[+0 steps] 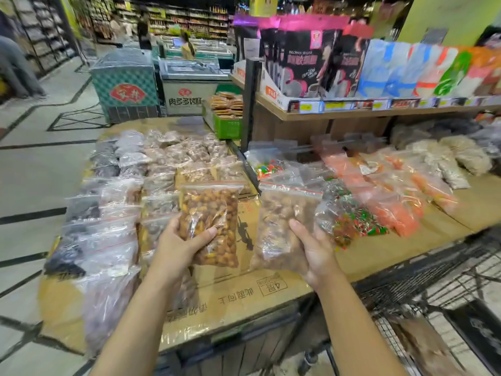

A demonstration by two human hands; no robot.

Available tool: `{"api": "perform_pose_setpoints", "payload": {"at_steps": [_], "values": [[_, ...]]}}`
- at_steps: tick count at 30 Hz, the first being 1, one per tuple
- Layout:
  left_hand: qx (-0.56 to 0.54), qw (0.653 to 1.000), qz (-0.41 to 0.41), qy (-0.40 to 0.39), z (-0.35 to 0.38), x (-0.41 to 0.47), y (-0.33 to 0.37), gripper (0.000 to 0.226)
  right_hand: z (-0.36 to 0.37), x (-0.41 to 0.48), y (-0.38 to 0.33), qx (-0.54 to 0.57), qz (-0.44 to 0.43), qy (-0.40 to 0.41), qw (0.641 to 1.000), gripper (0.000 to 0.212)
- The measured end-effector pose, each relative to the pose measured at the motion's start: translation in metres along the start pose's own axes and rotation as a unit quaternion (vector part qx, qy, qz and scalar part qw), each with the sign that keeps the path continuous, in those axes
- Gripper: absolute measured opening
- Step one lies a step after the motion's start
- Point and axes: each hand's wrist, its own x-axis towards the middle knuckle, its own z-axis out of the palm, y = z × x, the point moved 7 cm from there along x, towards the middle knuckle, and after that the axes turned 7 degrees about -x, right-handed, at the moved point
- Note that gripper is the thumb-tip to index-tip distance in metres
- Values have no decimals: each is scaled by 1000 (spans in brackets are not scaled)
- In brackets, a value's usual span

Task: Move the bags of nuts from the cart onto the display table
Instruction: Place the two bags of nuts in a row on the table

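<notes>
Both hands are raised over the near part of the table point(244, 302), which is covered with flattened printed cardboard. The left hand point(179, 248) grips a clear zip bag of golden-brown nuts point(210, 218) from below: its thumb lies across the front of the bag and its fingers are wrapped behind, out of sight. The bag stands roughly upright, red seal line at the top.

The right hand point(315, 253) grips a second clear bag of paler brown nuts point(282, 226) at its lower right edge, thumb pressed against the front face, the remaining fingers hidden behind the bag. This bag leans slightly to the right. The two bags are side by side with a bare strip of cardboard showing between them. Whether either bag touches the table cannot be determined.

Left of the hands, rows of bagged nuts point(162, 164) and darker bagged goods lie flat on the table. To the right, bags of red-and-green sweets point(352, 218) and orange pieces point(393, 202) lie on the adjoining surface below a shelf point(352, 112) of upright packets.

The wire cart point(433, 280) stands at lower right, just beside the table; a blurred brown bag point(423, 346) lies in it.
</notes>
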Motion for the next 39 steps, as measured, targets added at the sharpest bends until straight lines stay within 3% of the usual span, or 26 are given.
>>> {"api": "perform_pose_setpoints", "payload": {"at_steps": [5, 8, 16, 20, 23, 26, 29, 35, 39], "values": [[-21, 999, -12, 28, -17, 16, -4, 53, 13, 24, 7, -8, 10, 2, 1000, 83], [-6, 999, -4, 32, -19, 32, -7, 56, 12, 49, 14, -18, 13, 6, 1000, 57], [4, 997, 9, 76, -10, 101, -23, 56, 0, 135, 29, -42, 66, 12, 997, 35], [13, 995, 13, 95, 2, 139, -36, 48, -1, 184, 32, -34, 70, -15, 997, 49], [12, 992, 10, 122, 4, 166, -50, 55, -6, 218, 35, -36, 77, -36, 996, 40], [14, 989, -17, 148, 7, 184, -63, 85, -11, 247, 39, -56, 83, -51, 994, 40], [33, 986, -16, 161, 7, 199, -75, 80, -13, 269, 43, -78, 96, -74, 990, 43], [43, 978, -37, 198, -1, 227, -94, 82, -9, 302, 56, -104, 122, -76, 984, 22], [60, 977, -48, 200, -7, 246, -103, 72, -6, 321, 79, -105, 164, -66, 979, 32]]}}
